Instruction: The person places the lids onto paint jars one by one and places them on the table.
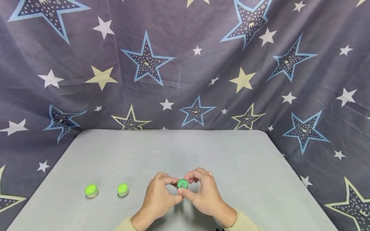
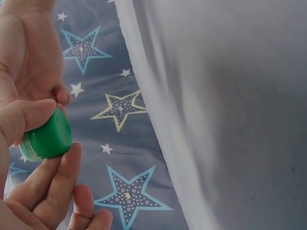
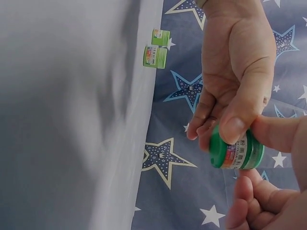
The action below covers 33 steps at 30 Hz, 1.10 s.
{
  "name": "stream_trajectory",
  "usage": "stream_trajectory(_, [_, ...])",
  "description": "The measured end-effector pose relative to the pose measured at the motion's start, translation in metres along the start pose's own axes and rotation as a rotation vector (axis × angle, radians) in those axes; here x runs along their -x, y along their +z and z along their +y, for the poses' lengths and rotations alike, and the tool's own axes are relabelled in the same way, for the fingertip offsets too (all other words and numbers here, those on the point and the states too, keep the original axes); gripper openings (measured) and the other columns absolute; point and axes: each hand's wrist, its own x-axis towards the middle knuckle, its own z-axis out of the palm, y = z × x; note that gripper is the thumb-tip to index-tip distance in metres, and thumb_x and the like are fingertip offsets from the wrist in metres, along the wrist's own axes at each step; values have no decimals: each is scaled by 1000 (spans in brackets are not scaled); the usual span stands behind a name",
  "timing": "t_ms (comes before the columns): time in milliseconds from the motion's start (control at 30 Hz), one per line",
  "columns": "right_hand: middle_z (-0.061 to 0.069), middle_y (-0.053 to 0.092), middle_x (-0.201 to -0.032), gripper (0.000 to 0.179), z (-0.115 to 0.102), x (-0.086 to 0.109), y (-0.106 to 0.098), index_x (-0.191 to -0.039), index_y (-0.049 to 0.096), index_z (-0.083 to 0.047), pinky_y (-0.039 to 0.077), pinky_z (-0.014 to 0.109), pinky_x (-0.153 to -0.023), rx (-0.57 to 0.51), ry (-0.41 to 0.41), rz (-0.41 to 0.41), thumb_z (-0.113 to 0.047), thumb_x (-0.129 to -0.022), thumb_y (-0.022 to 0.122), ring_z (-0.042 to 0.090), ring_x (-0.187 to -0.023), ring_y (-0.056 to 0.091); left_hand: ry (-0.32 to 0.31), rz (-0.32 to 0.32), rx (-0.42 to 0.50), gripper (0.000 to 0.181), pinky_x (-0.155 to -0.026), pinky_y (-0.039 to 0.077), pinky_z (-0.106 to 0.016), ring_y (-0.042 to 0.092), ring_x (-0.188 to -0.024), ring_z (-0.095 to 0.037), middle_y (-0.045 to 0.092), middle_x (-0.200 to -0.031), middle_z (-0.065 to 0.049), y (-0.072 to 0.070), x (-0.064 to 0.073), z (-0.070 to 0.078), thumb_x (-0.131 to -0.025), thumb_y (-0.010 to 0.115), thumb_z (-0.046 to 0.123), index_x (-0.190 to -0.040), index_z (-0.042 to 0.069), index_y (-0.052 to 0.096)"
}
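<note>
Both hands meet low in the middle of the head view around a small dark-green jar [image 1: 182, 183]. My left hand [image 1: 172, 188] pinches it from the left and my right hand [image 1: 189, 186] from the right, just above the grey table [image 1: 202, 150]. In the right wrist view the jar [image 3: 236, 152] lies on its side and shows a coloured label. The left hand's thumb [image 3: 234, 128] presses on its lid end, and a right finger [image 3: 278, 132] lies on the other end. In the left wrist view the jar [image 2: 48, 137] sits between the left thumb [image 2: 21, 119] and fingers [image 2: 57, 184].
Two more small jars with light-green lids [image 1: 92, 191] [image 1: 123, 190] stand on the table to the left of the hands. They also appear as two jars [image 3: 156, 48] in the right wrist view. A grey star-patterned cloth [image 1: 185, 64] hangs behind and around the table.
</note>
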Motion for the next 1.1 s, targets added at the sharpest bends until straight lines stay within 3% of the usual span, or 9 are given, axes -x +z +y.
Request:
stream_trajectory(300, [-5, 65, -89, 34, 0, -1, 0, -95, 69, -24, 34, 33, -78, 18, -26, -10, -27, -72, 95, 4, -84, 52, 25, 4, 8, 30, -81, 51, -34, 61, -92, -17, 62, -91, 13, -1, 0, -1, -65, 95, 16, -91, 21, 81])
stream_trajectory(767, [-18, 59, -88, 23, -3, -5, -4, -100, 73, -22, 33, 31, -76, 44, -80, 25, -29, -84, 87, 5, -82, 52, 52, -13, -36, 27, -85, 52, -41, 60, -95, -9, 63, -85, 21, -1, -3, -5, -70, 93, 21, -94, 23, 79])
stream_trajectory(1100, [-20, 58, -89, 18, 1, -7, -7, -100, 71, -27, 35, 31, -77, 96, -62, 36, -31, -87, 83, 3, -83, 52, 19, 12, -174, 29, -78, 51, -39, 59, -90, -12, 62, -82, 16, -13, -12, -15, -67, 94, 18, -90, 22, 78])
